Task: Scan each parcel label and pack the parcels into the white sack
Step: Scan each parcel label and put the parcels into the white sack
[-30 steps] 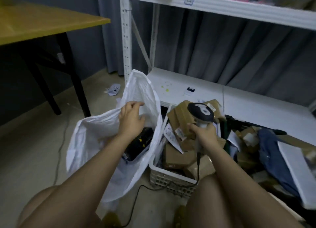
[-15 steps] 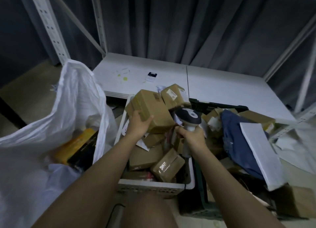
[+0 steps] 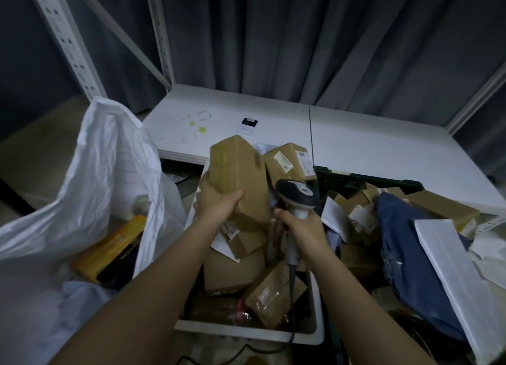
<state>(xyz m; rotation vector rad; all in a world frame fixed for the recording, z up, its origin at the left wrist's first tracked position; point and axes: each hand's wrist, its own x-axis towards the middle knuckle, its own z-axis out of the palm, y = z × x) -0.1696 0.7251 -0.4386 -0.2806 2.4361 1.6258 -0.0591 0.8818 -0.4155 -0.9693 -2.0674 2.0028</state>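
My left hand (image 3: 216, 203) grips the near end of a long brown cardboard parcel (image 3: 239, 178), held tilted above the white crate (image 3: 246, 330). My right hand (image 3: 301, 225) grips the handle of a corded barcode scanner (image 3: 297, 193), whose head sits just right of the parcel. Several more brown parcels (image 3: 273, 290) fill the crate. The white sack (image 3: 101, 178) stands open on the left, with a yellow and black box (image 3: 112, 252) inside it.
A dark crate (image 3: 367, 179) to the right holds more parcels, a blue bag (image 3: 405, 257) and a flat white package (image 3: 460, 279). A low white shelf board (image 3: 342, 134) lies behind, with white rack uprights (image 3: 65, 38) and a grey curtain beyond.
My left hand left the sack's rim, moved right to the crate and lifted the long brown parcel up. The scanner stays in my right hand beside it.
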